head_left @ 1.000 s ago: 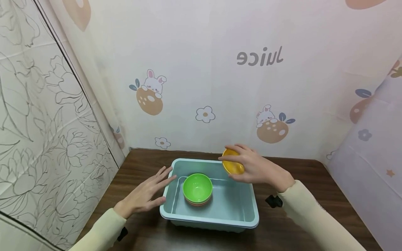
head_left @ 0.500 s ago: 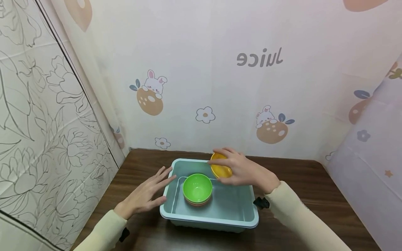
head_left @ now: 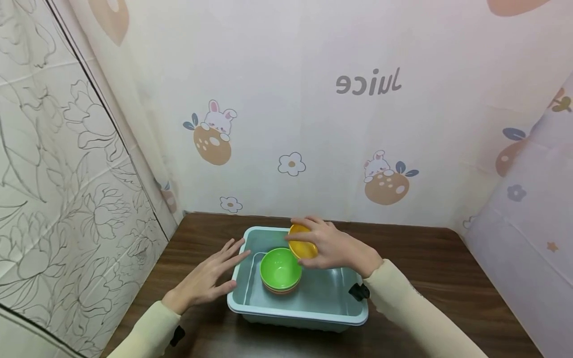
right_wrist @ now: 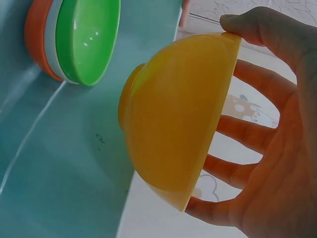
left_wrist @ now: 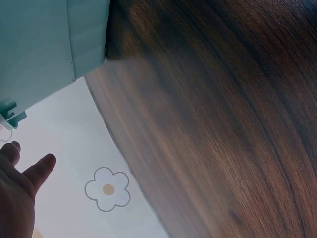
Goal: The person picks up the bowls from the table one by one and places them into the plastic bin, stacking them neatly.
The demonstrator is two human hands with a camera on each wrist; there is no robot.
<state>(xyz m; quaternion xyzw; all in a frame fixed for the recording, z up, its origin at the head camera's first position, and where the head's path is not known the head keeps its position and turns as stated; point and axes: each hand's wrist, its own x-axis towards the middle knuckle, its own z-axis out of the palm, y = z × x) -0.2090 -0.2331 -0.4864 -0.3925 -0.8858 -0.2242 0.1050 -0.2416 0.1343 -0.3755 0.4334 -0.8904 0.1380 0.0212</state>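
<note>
My right hand (head_left: 330, 244) grips a yellow bowl (head_left: 302, 242) by its rim, thumb on the near side and fingers on the far side. The bowl is tilted, its mouth turned toward the palm in the right wrist view. It hangs over the light blue basin (head_left: 297, 312), just right of a green bowl (head_left: 281, 269). That green bowl tops a stack; below it the right wrist view shows a white bowl (right_wrist: 50, 39) and an orange bowl (right_wrist: 37, 34). My left hand (head_left: 208, 275) has spread fingers at the basin's left rim; whether they touch it I cannot tell.
The basin stands on a dark wooden table (head_left: 416, 258). A patterned curtain (head_left: 268, 124) hangs behind the table, and another with line-drawn flowers (head_left: 98, 214) runs along the left. Inside the basin, its floor (head_left: 324, 291) shows right of the stack.
My right hand has carried the yellow bowl leftward and slightly nearer, from the basin's back right to beside the green bowl. The left hand and the stack have stayed in place.
</note>
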